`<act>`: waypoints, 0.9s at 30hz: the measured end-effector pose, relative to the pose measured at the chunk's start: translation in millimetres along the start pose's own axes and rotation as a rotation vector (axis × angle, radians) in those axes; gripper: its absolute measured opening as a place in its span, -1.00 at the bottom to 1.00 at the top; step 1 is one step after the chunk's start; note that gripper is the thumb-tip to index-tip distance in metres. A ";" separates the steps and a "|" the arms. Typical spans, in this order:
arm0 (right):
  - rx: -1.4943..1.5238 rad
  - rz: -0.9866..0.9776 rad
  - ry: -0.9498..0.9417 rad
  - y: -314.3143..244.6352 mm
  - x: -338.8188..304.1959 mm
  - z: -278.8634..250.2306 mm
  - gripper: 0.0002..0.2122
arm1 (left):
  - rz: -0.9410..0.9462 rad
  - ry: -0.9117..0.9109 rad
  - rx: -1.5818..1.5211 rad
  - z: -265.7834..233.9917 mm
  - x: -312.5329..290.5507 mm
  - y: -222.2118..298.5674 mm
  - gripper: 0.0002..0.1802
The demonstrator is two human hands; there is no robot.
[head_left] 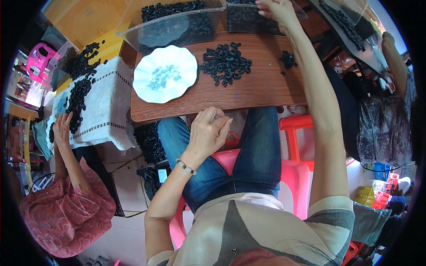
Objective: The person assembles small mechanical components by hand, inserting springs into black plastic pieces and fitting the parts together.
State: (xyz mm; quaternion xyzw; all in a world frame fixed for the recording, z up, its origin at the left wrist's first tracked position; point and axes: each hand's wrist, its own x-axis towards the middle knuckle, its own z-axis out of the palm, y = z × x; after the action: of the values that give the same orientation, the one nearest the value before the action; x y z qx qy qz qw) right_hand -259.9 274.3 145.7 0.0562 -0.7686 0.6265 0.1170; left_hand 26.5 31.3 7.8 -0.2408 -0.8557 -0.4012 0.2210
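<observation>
– Where's the black pile (pixel 227 65)?
– On the table (pixel 270 95), ahead of the left hand (pixel 207 133), which looks nearer; the right hand (pixel 271 9) is beyond it and rightward, at the right bin (pixel 248 23).
– Long axis?
– None clear; it's a roundish heap.
– And the fingers?
– Left ones loosely curled, right ones partly bent. Whether either hand holds anything, I can't tell.

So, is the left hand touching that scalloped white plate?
Apart. The head view shows a strip of bare brown tabletop between the left hand and the scalloped white plate.
</observation>
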 end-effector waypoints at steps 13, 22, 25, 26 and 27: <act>-0.763 -0.470 -0.333 61.7 -118.6 46.7 -0.79 | -0.045 -0.014 -0.028 -3.5 1.3 -1.9 -0.90; -0.814 -0.367 -0.387 68.1 -111.9 49.9 -0.78 | -0.096 0.005 -0.061 -3.8 2.9 -2.7 -0.91; -0.666 -0.245 -0.417 68.6 -112.0 48.9 -0.80 | -0.108 0.006 -0.056 -4.1 2.2 -3.5 -0.92; -0.666 -0.244 -0.417 70.3 -112.4 48.4 -0.80 | -0.116 0.002 -0.053 -4.1 2.4 -3.3 -0.92; -0.655 -0.270 -0.398 72.3 -113.4 48.2 -0.81 | -0.116 0.002 -0.054 -4.3 2.9 -2.9 -0.92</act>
State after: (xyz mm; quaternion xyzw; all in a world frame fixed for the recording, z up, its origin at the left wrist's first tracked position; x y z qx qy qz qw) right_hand -172.4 235.5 39.7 0.2364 -0.9208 0.3046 0.0588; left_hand 23.3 27.0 10.3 -0.1961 -0.8570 -0.4365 0.1914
